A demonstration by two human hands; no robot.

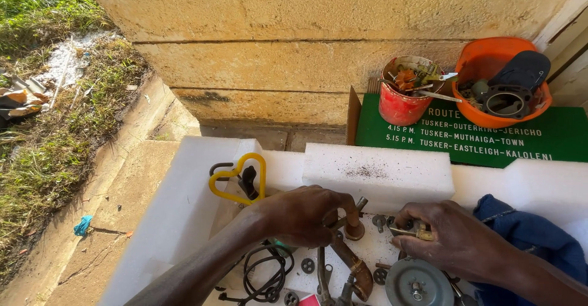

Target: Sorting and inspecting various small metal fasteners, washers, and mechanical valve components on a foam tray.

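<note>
- While both my hands work over the white foam tray (184,202), I count two containers far right by the wall: one red tin (401,101) stuffed with odds and ends, one orange bowl (490,61) holding dark engine parts.
- One green sign board (490,141) lies under both containers.
- My left hand (303,214) is curled over a rusty brown bent tube (355,263), fingers closed round its upper end; the tube runs down toward me, dull and corroded, with a round flange at the top.
- My right hand (450,238) pinches a small brass-and-grey metal part (413,228), fingertips together on it, just right of the tube's top.
- One grey round pulley disc (415,283) sits near, below my right hand.
- Loose washers and small round bits lie scattered between the hands; at least five, exact count unclear.
- One yellow loop handle (236,180) at far left of the tray, one coil of black cable (266,275) near left.
- One blue cloth (527,238) at right, beside my wrist.
</note>
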